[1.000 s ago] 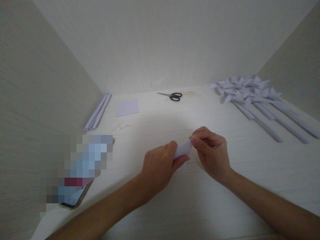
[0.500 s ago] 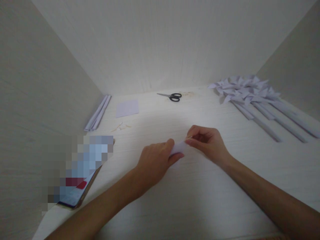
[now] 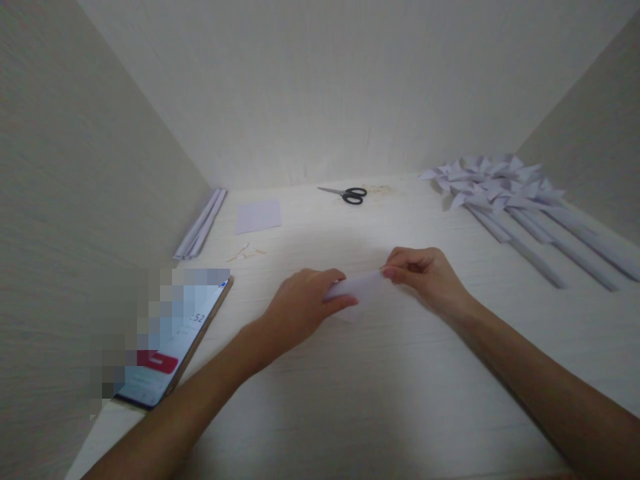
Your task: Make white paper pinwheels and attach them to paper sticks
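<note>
A piece of pale lilac paper (image 3: pixel 361 293), bent over on itself, is held above the table between my two hands. My left hand (image 3: pixel 305 300) is closed round its left end, with the thumb along the near side and the fingers behind. My right hand (image 3: pixel 420 272) is closed in a pinch at the paper's right corner. A thin brownish sliver, like a fine wooden stick, shows at those fingertips; most of it is hidden. Beyond my left hand lie several small thin sticks with white bits (image 3: pixel 246 253).
A square paper sheet (image 3: pixel 259 217) and rolled paper tubes (image 3: pixel 203 223) lie at the back left. Scissors (image 3: pixel 350 195) rest near the back wall. Paper pinwheels (image 3: pixel 500 183) on paper sticks are heaped at the right. A phone (image 3: pixel 173 353) lies beside my left forearm.
My left hand has shifted left along the paper and its fingers have loosened a little, so more paper shows. My right hand has moved slightly right, still pinching at the corner.
</note>
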Tool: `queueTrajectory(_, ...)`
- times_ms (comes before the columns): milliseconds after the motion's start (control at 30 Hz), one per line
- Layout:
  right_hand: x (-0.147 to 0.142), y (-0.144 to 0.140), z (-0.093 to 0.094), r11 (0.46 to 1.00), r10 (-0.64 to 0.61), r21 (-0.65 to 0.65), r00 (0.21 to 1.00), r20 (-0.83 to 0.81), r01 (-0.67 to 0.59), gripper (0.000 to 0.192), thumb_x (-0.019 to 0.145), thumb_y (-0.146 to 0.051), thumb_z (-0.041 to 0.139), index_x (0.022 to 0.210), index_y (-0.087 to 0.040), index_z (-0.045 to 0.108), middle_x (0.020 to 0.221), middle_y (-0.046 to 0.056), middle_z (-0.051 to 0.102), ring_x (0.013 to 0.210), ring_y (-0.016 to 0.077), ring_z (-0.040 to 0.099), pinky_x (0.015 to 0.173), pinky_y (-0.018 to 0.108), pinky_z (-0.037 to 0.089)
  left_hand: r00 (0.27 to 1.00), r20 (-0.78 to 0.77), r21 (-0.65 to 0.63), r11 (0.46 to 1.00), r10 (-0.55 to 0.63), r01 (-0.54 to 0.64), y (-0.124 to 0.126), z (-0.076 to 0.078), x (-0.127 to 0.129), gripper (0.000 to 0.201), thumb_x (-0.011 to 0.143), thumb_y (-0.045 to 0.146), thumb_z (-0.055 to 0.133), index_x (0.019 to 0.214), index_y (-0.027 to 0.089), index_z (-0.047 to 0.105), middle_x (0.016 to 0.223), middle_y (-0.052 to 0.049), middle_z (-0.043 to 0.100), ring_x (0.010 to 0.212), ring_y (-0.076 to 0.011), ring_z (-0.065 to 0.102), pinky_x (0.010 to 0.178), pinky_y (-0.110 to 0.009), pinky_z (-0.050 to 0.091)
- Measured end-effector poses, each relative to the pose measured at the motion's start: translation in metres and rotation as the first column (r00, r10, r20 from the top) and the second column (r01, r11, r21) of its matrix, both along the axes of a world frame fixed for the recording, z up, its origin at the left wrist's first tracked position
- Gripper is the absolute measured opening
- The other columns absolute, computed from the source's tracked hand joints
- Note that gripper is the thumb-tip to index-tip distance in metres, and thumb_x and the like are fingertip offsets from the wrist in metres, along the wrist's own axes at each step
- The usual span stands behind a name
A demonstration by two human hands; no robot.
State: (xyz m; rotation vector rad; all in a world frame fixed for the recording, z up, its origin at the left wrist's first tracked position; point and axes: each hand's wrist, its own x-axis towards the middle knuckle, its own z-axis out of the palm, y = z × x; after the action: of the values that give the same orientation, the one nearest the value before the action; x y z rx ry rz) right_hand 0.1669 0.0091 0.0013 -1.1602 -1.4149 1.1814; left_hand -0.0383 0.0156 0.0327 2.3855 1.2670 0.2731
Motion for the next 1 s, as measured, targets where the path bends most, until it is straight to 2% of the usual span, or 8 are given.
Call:
queueTrajectory(67, 0.003, 0.004, -0.006, 0.998, -0.065, -0.031, 0.997, -0.048, 0.063, 0.015, 0.064, -0.026, 0.066, 0.056, -0.015, 0.06, 0.05, -0.004, 0.047, 0.042, 0.0045, 0.033, 0.038, 0.021, 0.019, 0.967, 0.255, -0.097, 0.995, 0.029, -0.004, 0.01, -0.003, -0.003, 0.027, 0.069, 0.041, 0.055, 0.083, 0.019, 0.063, 0.077, -0.003, 0.065, 0.066, -0.0156, 0.057, 0.058, -0.025, 0.041)
queueTrajectory(100, 0.004, 0.005, -0.009, 0.995, -0.095, -0.05, 0.993, -0.069, 0.092, 0.015, 0.063, -0.026, 0.066, 0.056, -0.015, 0.06, 0.049, -0.004, 0.046, 0.041, 0.0041, 0.031, 0.038, 0.021, 0.017, 0.923, 0.373, -0.154, 0.987, 0.094, -0.039, 0.015, -0.006, -0.004, 0.025, 0.067, 0.038, 0.058, 0.081, 0.018, 0.064, 0.076, -0.003, 0.066, 0.063, -0.0148, 0.057, 0.055, -0.024, 0.042)
queueTrajectory(200, 0.003, 0.008, -0.013, 0.985, -0.165, -0.078, 0.978, -0.127, 0.156, 0.013, 0.06, -0.025, 0.068, 0.056, -0.015, 0.061, 0.051, -0.003, 0.048, 0.044, 0.0048, 0.034, 0.039, 0.021, 0.019, 0.727, 0.574, -0.368, 0.912, 0.376, -0.181, 0.025, -0.019, -0.007, 0.028, 0.059, 0.033, 0.065, 0.08, 0.014, 0.064, 0.069, -0.003, 0.065, 0.047, -0.0108, 0.053, 0.045, -0.023, 0.043)
queueTrajectory(267, 0.003, 0.008, -0.013, 0.98, -0.189, -0.084, 0.972, -0.142, 0.179, 0.013, 0.059, -0.025, 0.069, 0.055, -0.015, 0.062, 0.053, -0.002, 0.051, 0.046, 0.0055, 0.037, 0.04, 0.021, 0.021, 0.582, 0.671, -0.419, 0.882, 0.46, -0.214, 0.03, -0.028, -0.008, 0.028, 0.057, 0.031, 0.067, 0.08, 0.014, 0.064, 0.068, -0.003, 0.066, 0.047, -0.0091, 0.053, 0.046, -0.021, 0.044)
queueTrajectory(367, 0.002, 0.008, -0.014, 0.978, -0.201, -0.086, 0.971, -0.133, 0.191, 0.012, 0.059, -0.026, 0.069, 0.056, -0.015, 0.063, 0.054, -0.002, 0.052, 0.046, 0.0059, 0.038, 0.04, 0.021, 0.022, 0.351, 0.778, -0.505, 0.851, 0.521, -0.145, 0.033, -0.039, -0.01, 0.025, 0.06, 0.029, 0.066, 0.081, 0.015, 0.063, 0.079, -0.005, 0.067, 0.065, -0.0109, 0.059, 0.054, -0.02, 0.046)
queueTrajectory(500, 0.001, 0.007, -0.015, 0.978, -0.21, -0.05, 0.964, -0.162, 0.204, 0.008, 0.061, -0.024, 0.068, 0.058, -0.017, 0.065, 0.056, -0.002, 0.052, 0.047, 0.006, 0.038, 0.04, 0.021, 0.022, 0.176, 0.812, -0.562, 0.827, 0.556, -0.017, 0.033, -0.044, -0.009, 0.03, 0.057, 0.021, 0.069, 0.087, 0.018, 0.062, 0.088, -0.004, 0.066, 0.068, -0.0084, 0.058, 0.06, -0.019, 0.047)
queueTrajectory(700, -0.001, 0.006, -0.012, 0.976, -0.192, 0.068, 0.966, -0.175, 0.206, 0.006, 0.063, -0.018, 0.066, 0.057, -0.019, 0.066, 0.057, -0.001, 0.053, 0.051, 0.0074, 0.042, 0.043, 0.023, 0.026, 0.024, 0.806, -0.59, 0.798, 0.592, 0.12, 0.028, -0.041, -0.004, 0.02, 0.062, 0.019, 0.065, 0.082, 0.015, 0.065, 0.089, -0.004, 0.066, 0.075, -0.0075, 0.058, 0.072, -0.019, 0.045)
queueTrajectory(1000, 0.001, 0.005, -0.013, 0.976, -0.163, 0.124, 0.976, -0.142, 0.181, 0.006, 0.064, -0.018, 0.065, 0.059, -0.021, 0.066, 0.062, -0.001, 0.053, 0.053, 0.0083, 0.043, 0.044, 0.024, 0.026, -0.021, 0.837, -0.546, 0.837, 0.547, 0.042, 0.026, -0.029, -0.002, 0.014, 0.058, 0.018, 0.068, 0.071, 0.016, 0.068, 0.076, -0.001, 0.068, 0.066, -0.0053, 0.057, 0.067, -0.016, 0.045)
